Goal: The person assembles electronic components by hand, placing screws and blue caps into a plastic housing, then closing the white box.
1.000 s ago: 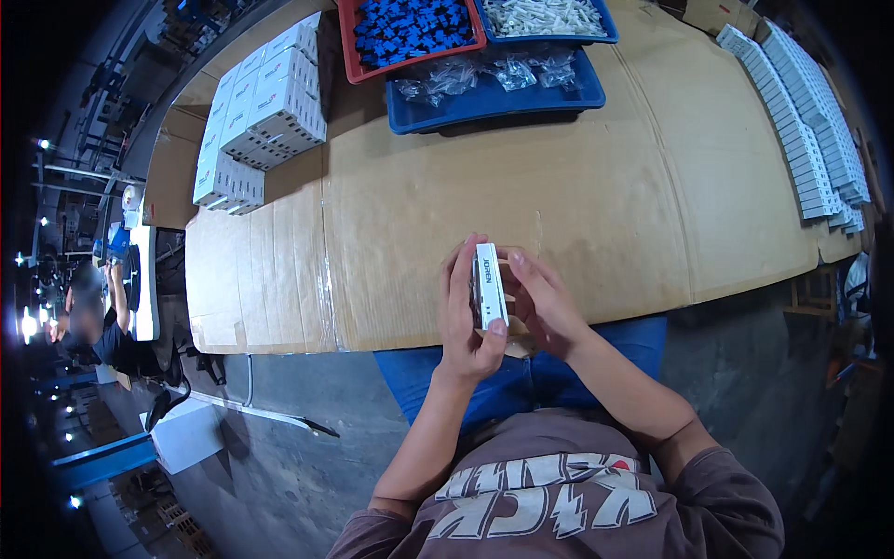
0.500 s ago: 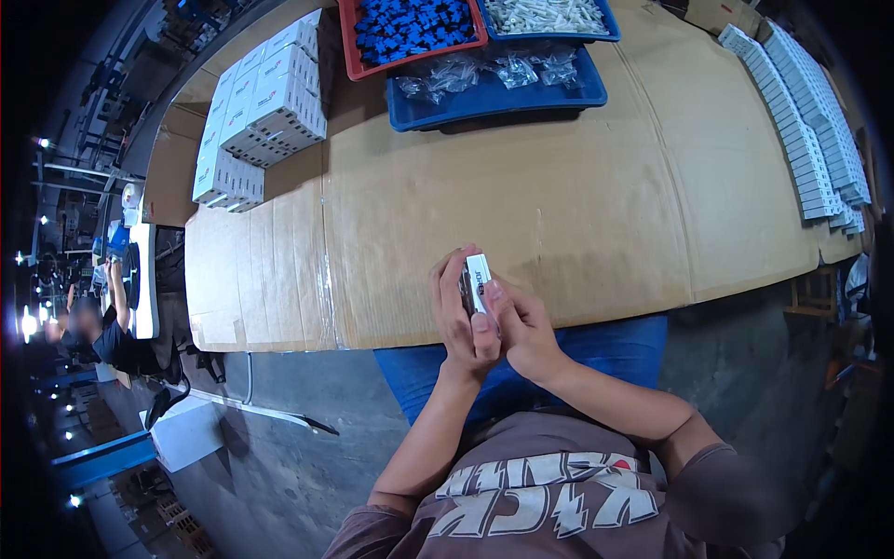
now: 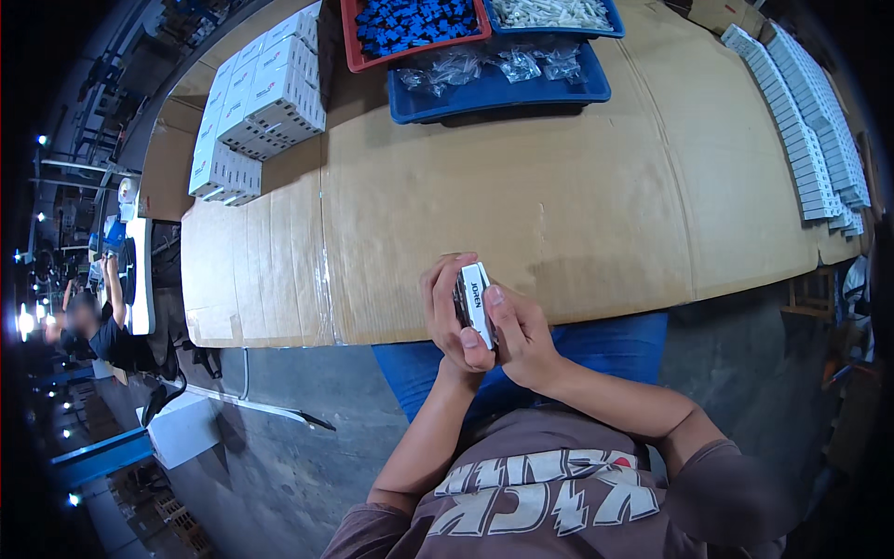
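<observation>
Both of my hands meet near the table's front edge, around a small narrow white box [image 3: 474,291] with dark print on its upward face. My left hand [image 3: 447,312] wraps its left side, with fingers behind it and the thumb at its lower end. From the right, my right hand [image 3: 524,337] grips the same box, its thumb pressed against the right edge. A dark strip shows along the box's left side. My fingers hide its underside.
The table is covered with brown cardboard [image 3: 438,196]. White cartons [image 3: 265,93] are stacked at the back left. A red tray [image 3: 352,42] of blue parts, a blue tray [image 3: 557,34] of white pieces and another blue tray [image 3: 503,104] with clear bags stand behind. White boxes [image 3: 805,121] line the right.
The box has turned slightly between my hands and shows more of its white printed face. My right thumb has shifted off part of that face. Both hands still hold it.
</observation>
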Available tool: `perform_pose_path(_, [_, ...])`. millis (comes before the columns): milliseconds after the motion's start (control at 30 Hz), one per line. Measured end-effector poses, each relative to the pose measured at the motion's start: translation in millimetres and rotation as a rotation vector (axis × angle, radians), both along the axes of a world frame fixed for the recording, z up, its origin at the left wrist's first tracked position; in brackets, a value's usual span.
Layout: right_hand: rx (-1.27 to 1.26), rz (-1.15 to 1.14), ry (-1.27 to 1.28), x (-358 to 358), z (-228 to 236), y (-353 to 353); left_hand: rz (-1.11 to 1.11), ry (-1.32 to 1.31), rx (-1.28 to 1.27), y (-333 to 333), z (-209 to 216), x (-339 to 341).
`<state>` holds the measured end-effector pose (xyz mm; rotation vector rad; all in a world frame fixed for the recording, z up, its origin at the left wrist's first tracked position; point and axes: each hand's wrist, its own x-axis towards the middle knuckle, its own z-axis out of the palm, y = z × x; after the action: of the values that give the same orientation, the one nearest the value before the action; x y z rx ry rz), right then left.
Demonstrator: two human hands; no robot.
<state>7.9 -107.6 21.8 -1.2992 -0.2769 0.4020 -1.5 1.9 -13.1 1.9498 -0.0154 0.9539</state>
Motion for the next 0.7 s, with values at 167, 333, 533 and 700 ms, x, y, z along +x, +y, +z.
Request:
perform_pose_path(167, [-0.001, 0.029, -0.018, 1, 1, -1, 0.043, -0.007, -0.069, -3, -3, -2])
perform_pose_path(333, [0.059, 0.135, 0.325, 20, -10, -14, -0.098, 0.04, -0.091, -3, 0, 9])
perform_pose_path(533, [0.02, 0.211, 0.179, 43, -8, -38, -0.225, 0.203, -0.37, -7, -10, 5])
perform_pose_path(700, [-0.564, 0.106, -0.579, 47, -10, -49, -0.261, 0.371, -0.906, -11, 10, 7])
